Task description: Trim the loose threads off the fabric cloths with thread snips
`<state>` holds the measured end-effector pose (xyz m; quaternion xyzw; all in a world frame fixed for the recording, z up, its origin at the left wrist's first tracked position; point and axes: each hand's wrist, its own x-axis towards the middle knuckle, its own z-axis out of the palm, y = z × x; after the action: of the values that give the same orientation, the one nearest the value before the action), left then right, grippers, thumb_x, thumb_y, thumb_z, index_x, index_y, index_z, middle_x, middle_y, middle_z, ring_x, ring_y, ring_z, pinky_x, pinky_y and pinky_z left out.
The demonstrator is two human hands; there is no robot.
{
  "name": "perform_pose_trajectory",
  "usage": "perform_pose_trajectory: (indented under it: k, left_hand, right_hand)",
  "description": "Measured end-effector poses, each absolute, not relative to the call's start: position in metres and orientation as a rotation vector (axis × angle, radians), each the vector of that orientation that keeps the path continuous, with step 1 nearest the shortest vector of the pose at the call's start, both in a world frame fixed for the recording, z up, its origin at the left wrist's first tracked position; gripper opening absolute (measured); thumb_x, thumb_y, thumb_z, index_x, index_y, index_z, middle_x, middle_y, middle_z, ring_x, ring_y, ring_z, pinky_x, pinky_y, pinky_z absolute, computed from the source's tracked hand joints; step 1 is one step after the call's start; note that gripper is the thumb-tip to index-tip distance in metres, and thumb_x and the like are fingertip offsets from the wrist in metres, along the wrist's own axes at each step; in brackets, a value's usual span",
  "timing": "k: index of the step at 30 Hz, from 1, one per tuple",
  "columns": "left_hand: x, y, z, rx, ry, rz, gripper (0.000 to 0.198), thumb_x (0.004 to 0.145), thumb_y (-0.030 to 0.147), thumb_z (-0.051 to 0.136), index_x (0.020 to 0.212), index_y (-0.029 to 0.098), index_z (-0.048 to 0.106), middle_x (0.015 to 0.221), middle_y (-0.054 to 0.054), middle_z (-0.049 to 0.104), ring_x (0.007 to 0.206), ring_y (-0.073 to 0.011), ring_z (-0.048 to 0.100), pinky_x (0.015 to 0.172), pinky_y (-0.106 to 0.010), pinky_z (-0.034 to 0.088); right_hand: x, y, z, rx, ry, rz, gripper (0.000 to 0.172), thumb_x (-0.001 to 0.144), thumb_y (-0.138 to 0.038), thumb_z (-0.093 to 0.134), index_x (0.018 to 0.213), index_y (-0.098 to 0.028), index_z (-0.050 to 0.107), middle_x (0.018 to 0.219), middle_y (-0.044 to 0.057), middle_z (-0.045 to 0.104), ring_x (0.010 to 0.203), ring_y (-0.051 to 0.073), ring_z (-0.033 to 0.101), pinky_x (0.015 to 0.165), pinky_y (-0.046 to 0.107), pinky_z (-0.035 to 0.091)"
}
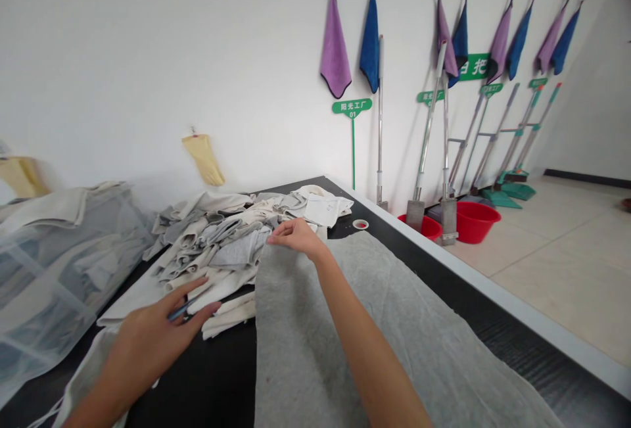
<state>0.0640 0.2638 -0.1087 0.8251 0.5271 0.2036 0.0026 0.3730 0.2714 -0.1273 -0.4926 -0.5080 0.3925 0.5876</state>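
Observation:
A large grey fabric piece (315, 323) lies spread over the black table, one long edge running down near the middle. My right hand (298, 238) pinches its far left corner between thumb and fingers. To the left, my left hand (152, 332) hovers over the table with thumb and index finger apart. A slim blue pen-like tool (180, 310) is tucked in this hand; its exact kind is hidden by the fingers. Beyond both hands is a heap of grey and cream cloth pieces (236, 244), some rolled or folded.
At the left stands a translucent plastic bin (44, 296) filled with cloth. A small white ring-shaped roll (360, 224) lies near the far table edge (444, 263). Red basins (476, 221), mops and dustpans stand on the floor to the right. Purple and blue towels (335, 47) hang on the wall.

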Motion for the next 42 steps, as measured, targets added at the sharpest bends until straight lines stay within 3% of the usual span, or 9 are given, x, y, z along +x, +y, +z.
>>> perform_pose_trajectory:
  k: [2,7,21,33,42]
  left_hand:
    - [0.101,0.277,-0.119,2.668,1.555,0.736,0.05,0.078,0.064,0.063,0.117,0.032,0.067,0.082,-0.002,0.074,0.079,-0.0244,0.071,0.075,-0.031,0.049]
    - [0.16,0.288,-0.139,2.7,1.514,0.899,0.045,0.079,0.063,0.061,0.107,0.029,0.069,0.062,-0.001,0.068,0.072,-0.0258,0.07,0.066,-0.03,0.046]
    - [0.172,0.287,-0.147,2.791,1.548,0.943,0.032,0.089,0.05,0.052,0.09,0.024,0.072,0.066,-0.004,0.071,0.066,-0.0255,0.067,0.062,-0.031,0.035]
    - [0.17,0.296,-0.146,2.84,1.446,0.853,0.032,0.091,0.043,0.045,0.096,0.023,0.069,0.071,-0.006,0.073,0.071,-0.0276,0.069,0.061,-0.031,0.034]
    - [0.163,0.305,-0.138,2.632,1.384,0.901,0.031,0.088,0.046,0.051,0.09,0.022,0.069,0.077,-0.002,0.074,0.072,-0.0215,0.068,0.065,-0.028,0.043]
  right_hand:
    - [0.373,0.271,-0.127,-1.138,-1.181,0.921,0.025,0.056,-0.03,0.087,0.07,-0.015,0.073,0.063,0.001,0.07,0.059,0.012,0.06,0.057,0.023,0.043]
    - [0.374,0.273,-0.129,-1.115,-1.167,0.935,0.028,0.053,-0.032,0.089,0.069,-0.014,0.073,0.063,0.002,0.07,0.059,0.013,0.061,0.057,0.023,0.043]
    - [0.373,0.275,-0.133,-1.109,-1.204,0.934,0.033,0.051,-0.036,0.09,0.071,-0.013,0.074,0.066,0.003,0.071,0.061,0.013,0.062,0.059,0.023,0.043]
    - [0.372,0.276,-0.134,-1.104,-1.215,0.935,0.03,0.052,-0.033,0.09,0.07,-0.014,0.075,0.068,0.003,0.072,0.063,0.014,0.063,0.061,0.023,0.045]
    - [0.377,0.276,-0.133,-1.116,-1.199,0.933,0.027,0.055,-0.031,0.089,0.07,-0.014,0.074,0.065,0.003,0.071,0.061,0.013,0.062,0.06,0.023,0.044]
